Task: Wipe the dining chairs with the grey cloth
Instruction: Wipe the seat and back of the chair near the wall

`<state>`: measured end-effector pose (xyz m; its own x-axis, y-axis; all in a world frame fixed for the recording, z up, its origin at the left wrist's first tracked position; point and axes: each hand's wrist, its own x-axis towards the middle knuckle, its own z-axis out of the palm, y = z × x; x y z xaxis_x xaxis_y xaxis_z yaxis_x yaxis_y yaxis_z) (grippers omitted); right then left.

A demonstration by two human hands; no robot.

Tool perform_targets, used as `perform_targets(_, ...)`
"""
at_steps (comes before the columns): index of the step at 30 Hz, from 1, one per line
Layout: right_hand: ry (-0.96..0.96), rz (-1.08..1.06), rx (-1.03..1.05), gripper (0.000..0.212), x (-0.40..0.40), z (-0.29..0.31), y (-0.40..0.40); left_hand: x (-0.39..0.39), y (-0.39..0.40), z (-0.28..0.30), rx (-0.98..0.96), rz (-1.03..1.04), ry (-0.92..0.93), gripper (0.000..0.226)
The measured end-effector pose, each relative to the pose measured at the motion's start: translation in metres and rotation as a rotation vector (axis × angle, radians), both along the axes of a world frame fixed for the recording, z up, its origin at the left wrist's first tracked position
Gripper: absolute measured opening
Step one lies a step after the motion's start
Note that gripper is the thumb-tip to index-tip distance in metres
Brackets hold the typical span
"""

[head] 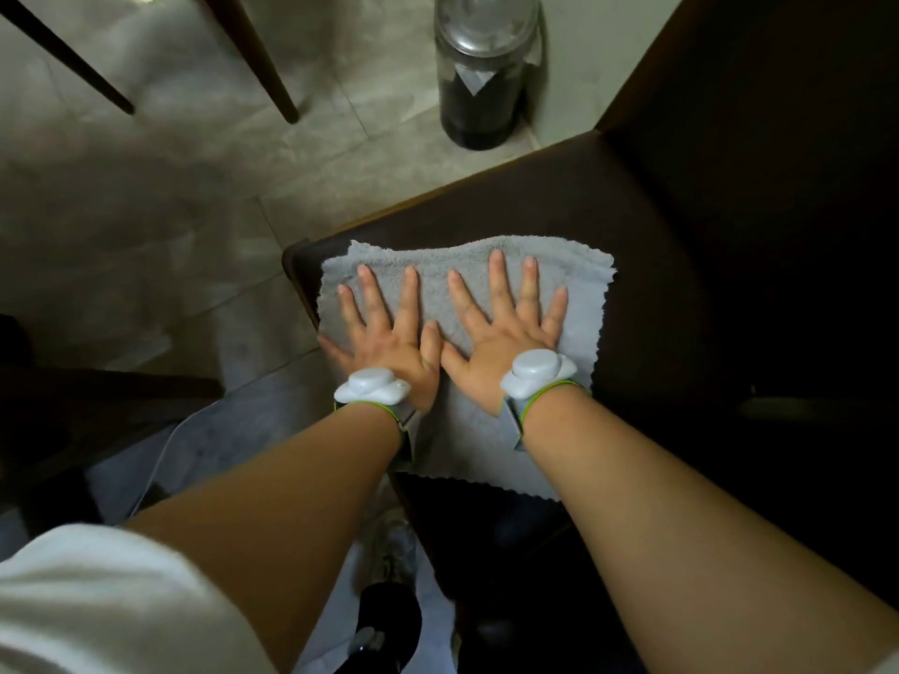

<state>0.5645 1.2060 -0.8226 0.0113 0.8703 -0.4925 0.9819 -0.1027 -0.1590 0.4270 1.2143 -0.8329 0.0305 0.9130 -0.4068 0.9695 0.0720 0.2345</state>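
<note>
Grey cloth (467,279) spread flat on dark chair seat (656,265), long axis toward viewer, left hand (384,338) and right hand (506,328) pressing it, fingers splayed

A fluffy grey cloth (467,270) with pinked edges is lying on the chair seat (656,245), looking like smooth, matt dark leather; far off, a clear glossy jar (486,65) is standing on matt stone-look floor tiles (194,187).

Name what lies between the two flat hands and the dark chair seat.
In the head view, the grey cloth lies spread under the left hand and right hand, covering the chair seat.
</note>
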Motion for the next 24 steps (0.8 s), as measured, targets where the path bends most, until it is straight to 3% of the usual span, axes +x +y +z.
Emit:
perform_targets(11, -0.013, 0.140, 0.035, 0.069, -0.040, -0.005, 0.096, -0.052, 0.102, -0.014, -0.101, 0.013, -0.006, 0.060)
perform_targets(18, 0.051, 0.241, 0.128, 0.069, -0.034, -0.013, 0.117, -0.046, 0.106, -0.016, 0.002, 0.069, 0.022, 0.056)
perform_targets(24, -0.027, 0.261, 0.212, 0.064, -0.039, -0.015, 0.113, -0.044, 0.103, -0.020, 0.084, 0.096, 0.012, 0.054)
